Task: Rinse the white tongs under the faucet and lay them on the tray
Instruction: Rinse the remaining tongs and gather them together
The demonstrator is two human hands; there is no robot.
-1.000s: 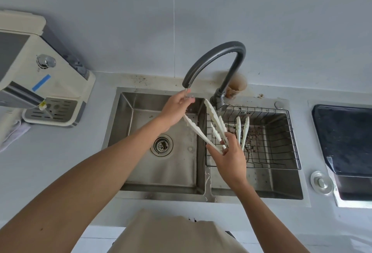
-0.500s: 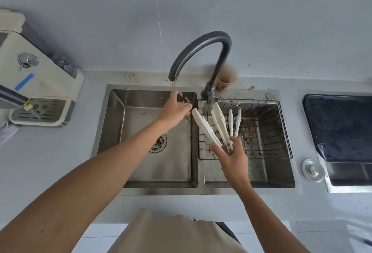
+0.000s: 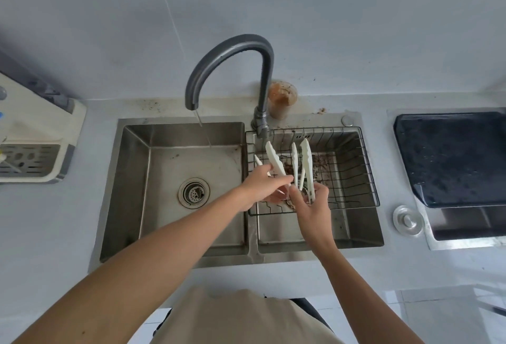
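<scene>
Double sink set in a grey desk. Faucet arches left; a thin stream falls into the left basin, near its back wall. Wire rack sits over the right basin's back half.

Both hands meet above the rack's front-left part. Left hand is closed around one pair of white tongs, arms pointing up and back toward the faucet base. Right hand pinches a second pair near its hinge, fingers loosely curled, arms upright. Both pairs are clear of the stream, to its right.

Dark tray lies at the desk's right edge, well apart from the hands. Stained cup stands just behind the faucet.
</scene>
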